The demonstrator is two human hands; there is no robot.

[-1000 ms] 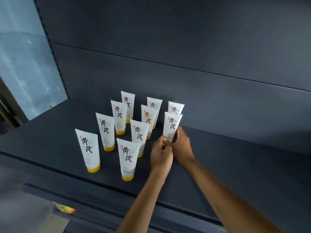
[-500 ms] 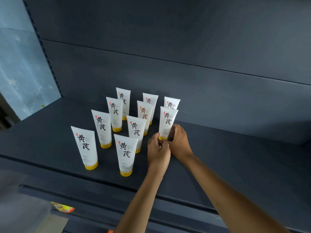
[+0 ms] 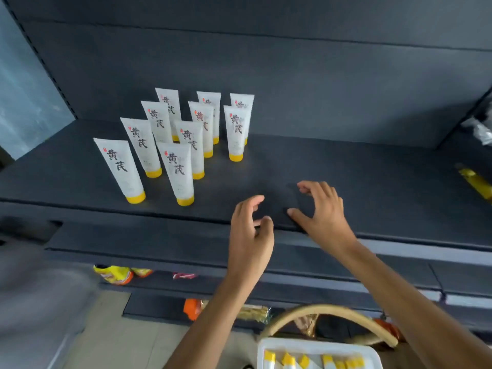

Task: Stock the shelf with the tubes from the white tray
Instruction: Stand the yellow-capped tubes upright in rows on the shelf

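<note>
Head view looks down on a dark grey back panel [image 3: 292, 75] and a broad matte shelf [image 3: 346, 169], where nine white, yellow-capped tubes [image 3: 175, 171] stand cap-down at its left. Snack packets [image 3: 114, 274] lie lower down. A white tray [image 3: 314, 344] at the bottom edge holds further tubes [image 3: 306, 362]. The left hand [image 3: 250, 230] and right hand [image 3: 322, 211] hover empty, fingers loosely curled, over the shelf's front edge.
</note>
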